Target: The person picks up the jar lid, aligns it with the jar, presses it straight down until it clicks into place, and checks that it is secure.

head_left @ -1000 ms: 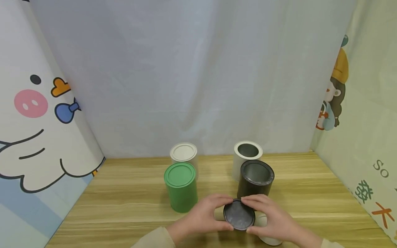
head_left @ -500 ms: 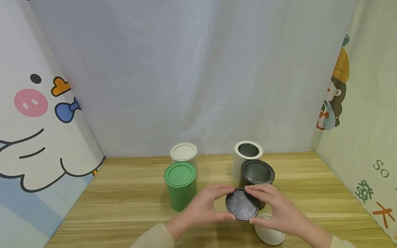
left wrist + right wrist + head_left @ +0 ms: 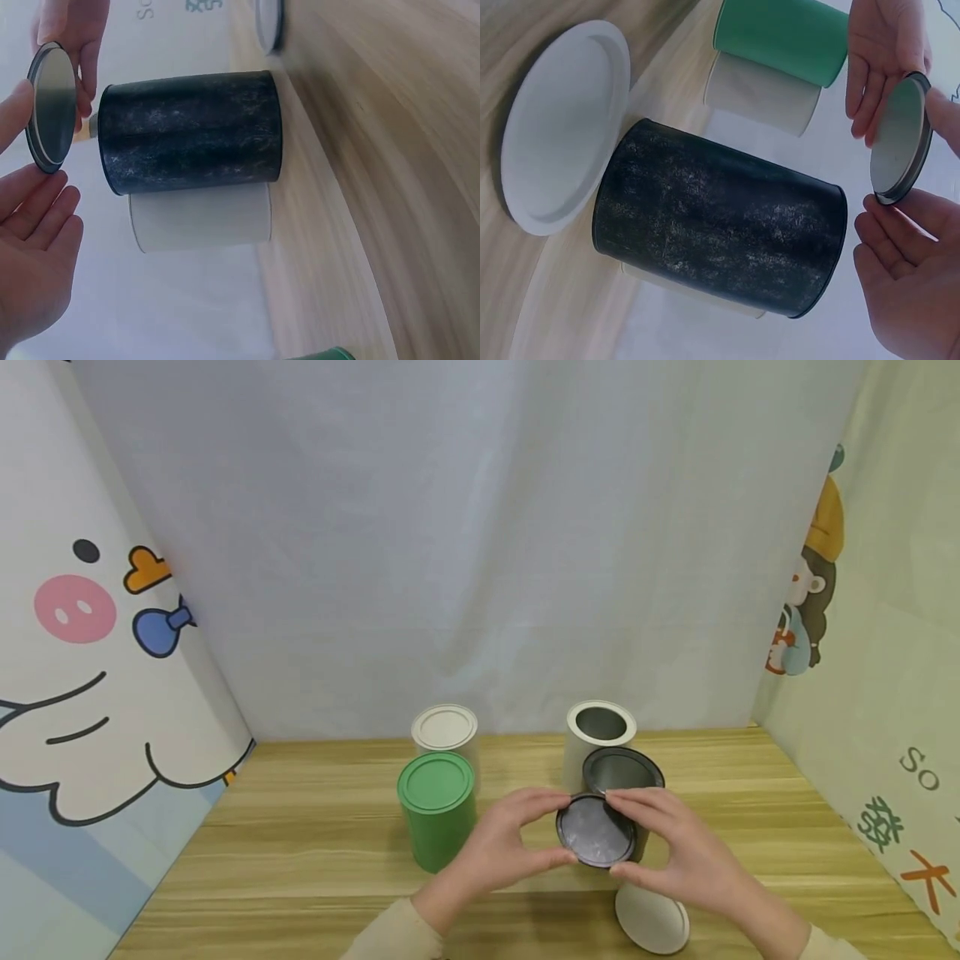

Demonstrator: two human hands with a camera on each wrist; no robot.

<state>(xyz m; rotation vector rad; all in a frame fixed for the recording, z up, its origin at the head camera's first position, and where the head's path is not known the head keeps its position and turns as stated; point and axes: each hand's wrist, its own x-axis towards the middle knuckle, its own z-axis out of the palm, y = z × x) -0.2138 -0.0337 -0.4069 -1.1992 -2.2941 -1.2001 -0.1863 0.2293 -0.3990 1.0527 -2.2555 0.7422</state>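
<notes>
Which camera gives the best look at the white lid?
The right wrist view: the white lid shows whole and large there. The head view shows it smaller, partly behind the right hand; the left wrist view catches only a piece at its top edge.

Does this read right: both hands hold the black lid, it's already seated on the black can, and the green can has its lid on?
One miss: the black lid isn't seated. The left wrist view shows a gap between it and the black can. The rest stands: left hand and right hand hold it; green can is lidded.
</notes>
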